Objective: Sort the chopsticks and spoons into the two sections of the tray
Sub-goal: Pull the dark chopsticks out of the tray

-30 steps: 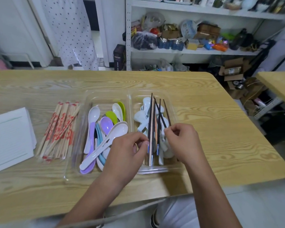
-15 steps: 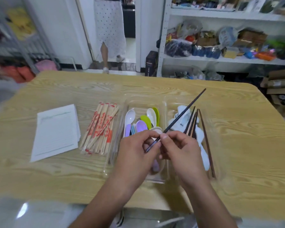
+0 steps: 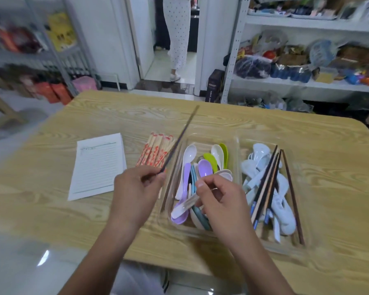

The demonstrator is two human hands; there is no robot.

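Observation:
A clear two-section tray lies on the wooden table. Its left section holds several coloured spoons; its right section holds pale blue spoons under several dark chopsticks. My left hand grips a dark chopstick that points up and away, left of the tray. My right hand hovers over the left section with fingers curled; something pale and blurred shows at its fingertips, and I cannot tell whether it is held.
A bundle of wrapped disposable chopsticks lies left of the tray, and a lined paper sheet further left. Cluttered shelves stand behind the table. A person in dotted clothing stands in the doorway.
My left hand has carried one dark chopstick out of the right section and leftward past the tray. My right hand has let go of it. The camera view turned left.

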